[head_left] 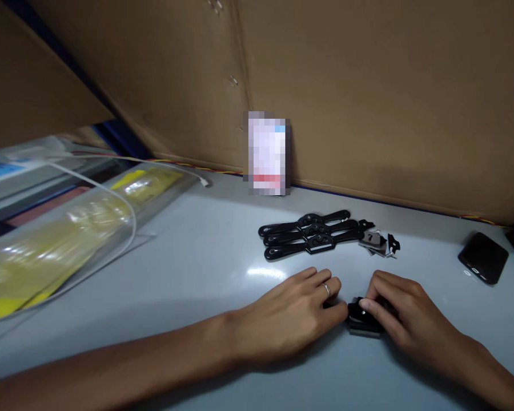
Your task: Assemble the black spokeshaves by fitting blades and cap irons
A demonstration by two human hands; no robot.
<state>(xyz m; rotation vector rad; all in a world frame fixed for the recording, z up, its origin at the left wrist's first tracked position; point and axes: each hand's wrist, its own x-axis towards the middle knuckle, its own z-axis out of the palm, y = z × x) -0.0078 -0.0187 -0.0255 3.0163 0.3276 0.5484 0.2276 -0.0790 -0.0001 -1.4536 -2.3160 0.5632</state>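
Note:
My left hand (297,311) lies palm down on the pale table (188,268), a ring on one finger, its fingertips touching a small black part (362,321). My right hand (405,314) rests on the same part from the right, fingers curled over it. Just beyond the hands lie three long black plastic pieces (310,233) stacked side by side. A few small grey and black pieces (379,242) sit at their right end.
A black phone (483,257) lies at the right. Clear plastic bags with yellow contents (68,234) cover the left side. A blurred card (268,153) leans against the cardboard wall (368,85) at the back. A white cable (188,171) runs along the wall.

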